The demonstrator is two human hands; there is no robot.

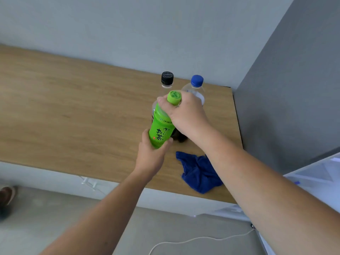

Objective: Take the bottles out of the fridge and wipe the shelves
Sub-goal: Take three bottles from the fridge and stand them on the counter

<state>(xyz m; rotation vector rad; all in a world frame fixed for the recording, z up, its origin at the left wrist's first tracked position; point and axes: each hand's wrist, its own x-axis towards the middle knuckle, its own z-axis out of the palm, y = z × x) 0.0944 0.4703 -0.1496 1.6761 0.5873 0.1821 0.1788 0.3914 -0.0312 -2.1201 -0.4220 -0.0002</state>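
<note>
I hold a green tea bottle point(161, 126) with both hands above the wooden counter point(73, 111). My left hand point(151, 155) cups its base. My right hand point(185, 115) grips its neck just under the green cap. Behind it stand a bottle with a black cap point(167, 80) and a clear bottle with a blue cap point(196, 83), both partly hidden by the green bottle and my right hand. A crumpled blue cloth point(198, 173) lies near the counter's front edge, under my right forearm.
A grey wall point(287, 89) closes the counter's right end. The white fridge point(316, 177) shows at the lower right. A white cable point(193, 240) trails over the floor. A shoe point(6, 196) is at the left edge. The counter's left part is bare wood.
</note>
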